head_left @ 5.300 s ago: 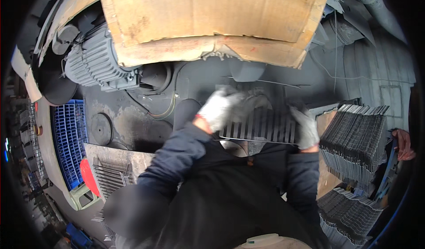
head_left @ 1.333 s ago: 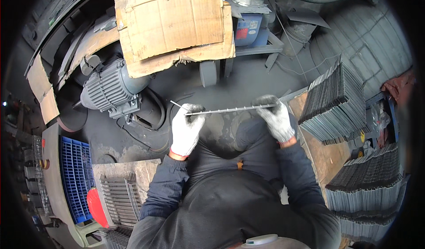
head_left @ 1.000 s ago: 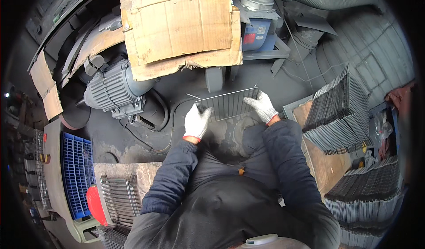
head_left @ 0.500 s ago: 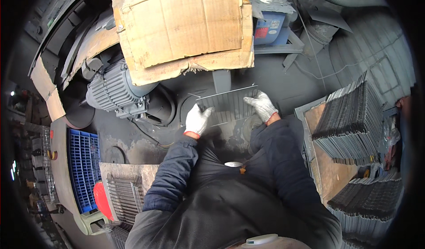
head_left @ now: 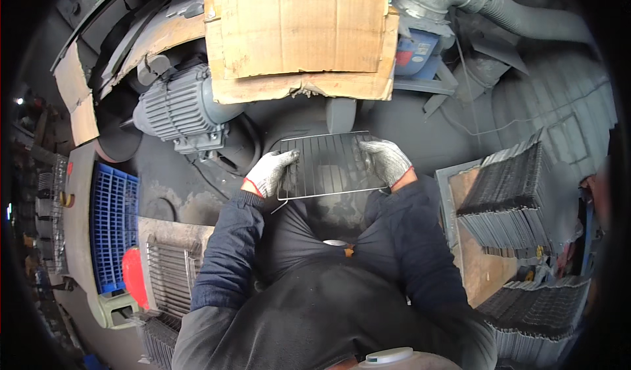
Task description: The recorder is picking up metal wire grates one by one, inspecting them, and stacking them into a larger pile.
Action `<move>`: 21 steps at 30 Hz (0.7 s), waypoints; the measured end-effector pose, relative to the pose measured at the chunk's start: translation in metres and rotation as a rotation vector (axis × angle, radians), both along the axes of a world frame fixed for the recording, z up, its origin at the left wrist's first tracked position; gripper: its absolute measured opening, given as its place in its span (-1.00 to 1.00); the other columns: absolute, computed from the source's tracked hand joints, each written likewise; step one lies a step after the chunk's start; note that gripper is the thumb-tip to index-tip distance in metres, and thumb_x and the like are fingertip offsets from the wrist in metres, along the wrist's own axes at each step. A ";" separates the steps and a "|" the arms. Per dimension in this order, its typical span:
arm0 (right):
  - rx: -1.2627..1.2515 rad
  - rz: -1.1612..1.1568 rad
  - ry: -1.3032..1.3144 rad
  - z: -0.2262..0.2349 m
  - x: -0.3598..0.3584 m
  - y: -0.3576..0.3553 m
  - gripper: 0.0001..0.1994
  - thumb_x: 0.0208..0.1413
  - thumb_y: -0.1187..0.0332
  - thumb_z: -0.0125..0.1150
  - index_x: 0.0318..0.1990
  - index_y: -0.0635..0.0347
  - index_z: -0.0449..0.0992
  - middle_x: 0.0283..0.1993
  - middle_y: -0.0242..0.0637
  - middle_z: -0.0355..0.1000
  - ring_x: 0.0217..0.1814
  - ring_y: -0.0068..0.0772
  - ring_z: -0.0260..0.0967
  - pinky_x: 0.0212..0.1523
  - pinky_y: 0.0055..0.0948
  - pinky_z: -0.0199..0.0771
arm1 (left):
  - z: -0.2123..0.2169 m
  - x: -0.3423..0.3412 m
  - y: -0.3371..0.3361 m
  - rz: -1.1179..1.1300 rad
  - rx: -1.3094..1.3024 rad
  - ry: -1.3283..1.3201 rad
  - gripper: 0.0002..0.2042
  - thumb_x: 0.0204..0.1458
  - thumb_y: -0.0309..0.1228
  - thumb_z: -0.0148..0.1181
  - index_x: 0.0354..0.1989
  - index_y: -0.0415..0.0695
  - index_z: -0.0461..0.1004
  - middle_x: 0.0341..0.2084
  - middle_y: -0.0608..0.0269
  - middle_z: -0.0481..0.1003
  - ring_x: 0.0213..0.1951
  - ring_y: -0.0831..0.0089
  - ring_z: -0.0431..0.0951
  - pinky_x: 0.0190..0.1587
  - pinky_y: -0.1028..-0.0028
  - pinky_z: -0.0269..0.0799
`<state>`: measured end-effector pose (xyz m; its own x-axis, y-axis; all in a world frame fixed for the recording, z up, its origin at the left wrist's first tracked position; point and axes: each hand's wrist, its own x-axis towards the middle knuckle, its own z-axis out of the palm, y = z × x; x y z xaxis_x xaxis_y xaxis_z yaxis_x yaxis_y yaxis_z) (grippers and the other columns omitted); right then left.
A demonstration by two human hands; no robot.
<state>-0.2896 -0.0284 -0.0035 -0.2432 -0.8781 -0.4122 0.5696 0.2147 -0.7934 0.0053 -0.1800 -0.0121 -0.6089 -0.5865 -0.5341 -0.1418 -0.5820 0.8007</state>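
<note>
Between my two white-gloved hands is a thin wire rack (head_left: 332,194), with a rectangular frame and parallel wires across it. My left hand (head_left: 271,172) grips its left side, the thumb lying over the wires. On the opposite side my right hand (head_left: 389,163) is closed round the frame, its fingertips partly hidden. The rack lies nearly flat above my lap, and a short bent wire end sticks out at its near left corner. Dense stacks of similar racks stand to my right: an upper stack (head_left: 506,199) on a wooden board (head_left: 483,278), and a lower stack (head_left: 539,314) nearer me.
Ahead, a cardboard sheet (head_left: 302,35) hangs over machinery. A grey motor (head_left: 177,107) sits left of it, and a thick duct (head_left: 506,15) runs at far right. More wire racks (head_left: 169,268), a red rounded object (head_left: 133,278) and a blue crate (head_left: 118,222) stand left.
The rack has turned from steeply tilted to nearly flat, its face now showing. My left hand has moved left and my right hand slightly down. The view has shifted somewhat.
</note>
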 end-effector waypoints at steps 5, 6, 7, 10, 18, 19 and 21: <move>0.060 -0.168 0.210 0.091 -0.031 0.078 -0.80 0.36 0.34 0.29 -0.02 0.26 0.67 -0.32 -0.36 0.61 -0.48 -0.50 0.49 -0.42 -0.50 0.50 | 0.039 -0.053 0.035 -0.191 0.125 0.230 -0.78 0.35 -0.28 0.29 -0.09 -0.22 0.62 -0.39 0.26 0.62 -0.40 0.49 0.60 -0.34 0.41 0.55; -0.009 -0.259 0.212 0.109 -0.031 0.094 -0.76 0.37 0.35 0.27 0.05 0.29 0.64 -0.31 -0.35 0.62 -0.49 -0.48 0.49 -0.42 -0.49 0.51 | 0.046 -0.060 0.045 -0.194 0.087 0.312 -0.77 0.35 -0.29 0.29 -0.04 -0.22 0.59 -0.35 0.26 0.63 -0.37 0.49 0.63 -0.29 0.43 0.57; -0.078 -0.351 0.219 0.131 -0.029 0.111 -0.72 0.37 0.35 0.25 0.12 0.32 0.60 -0.31 -0.34 0.62 -0.51 -0.45 0.49 -0.43 -0.49 0.52 | 0.055 -0.067 0.055 -0.196 0.055 0.397 -0.75 0.36 -0.30 0.28 0.02 -0.23 0.57 -0.31 0.26 0.65 -0.33 0.50 0.66 -0.24 0.45 0.60; -0.160 -0.641 0.716 0.220 -0.020 0.182 -0.71 0.34 0.47 0.22 0.15 0.39 0.57 -0.13 -0.22 0.62 -0.23 -0.48 0.57 -0.22 -0.47 0.62 | 0.108 -0.051 0.077 -0.284 -0.365 0.272 -0.71 0.33 -0.37 0.27 0.12 -0.26 0.51 -0.12 0.20 0.59 -0.07 0.48 0.57 0.05 0.47 0.49; -0.374 -1.265 1.695 0.315 -0.081 0.342 -0.82 0.40 0.56 0.14 0.09 0.35 0.50 -0.04 -0.16 0.57 -0.14 -0.34 0.60 0.01 -0.38 0.66 | 0.110 0.184 0.054 0.282 -1.147 -0.856 -0.58 0.37 -0.46 0.11 0.37 -0.26 0.43 0.23 -0.10 0.55 0.26 0.13 0.55 0.35 0.26 0.41; -0.272 -1.347 1.790 0.309 -0.086 0.339 -0.86 0.37 0.61 0.15 0.01 0.35 0.52 -0.02 -0.14 0.58 -0.09 -0.31 0.62 0.07 -0.36 0.65 | 0.093 0.227 0.054 0.363 -1.305 -1.157 -0.58 0.39 -0.44 0.14 0.37 -0.28 0.43 0.25 -0.15 0.55 0.29 0.06 0.55 0.35 0.23 0.43; -0.148 -0.954 2.186 0.304 -0.106 0.337 -0.71 0.20 0.75 0.20 0.03 0.28 0.60 0.04 -0.15 0.63 0.14 -0.21 0.60 0.24 -0.23 0.60 | 0.147 0.154 0.084 0.404 -1.225 -1.233 -0.58 0.40 -0.40 0.12 0.37 -0.28 0.44 0.24 -0.15 0.56 0.27 0.04 0.56 0.33 0.22 0.44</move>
<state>-0.3958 0.3090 0.3005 -0.2527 -0.2968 0.9209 -0.9044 0.4106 -0.1159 0.1590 -0.0959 0.1345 0.0350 -0.9570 0.2881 -0.9483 0.0592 0.3118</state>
